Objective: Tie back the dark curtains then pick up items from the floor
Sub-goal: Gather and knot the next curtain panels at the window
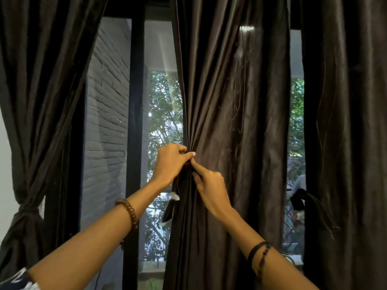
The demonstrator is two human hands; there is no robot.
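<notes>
Pale window sill [151, 268], low down

3 curtains [236, 101], 2 hands [170, 162]

The middle curtain [230, 122] was dark brown cloth with a soft satin sheen and fine creases. At the left of the frame, the tied curtain [41, 91] looked duller. The brick wall [106, 105] outside was rough, matt grey. A bracelet [129, 212] had glossy wooden-looking beads.
</notes>
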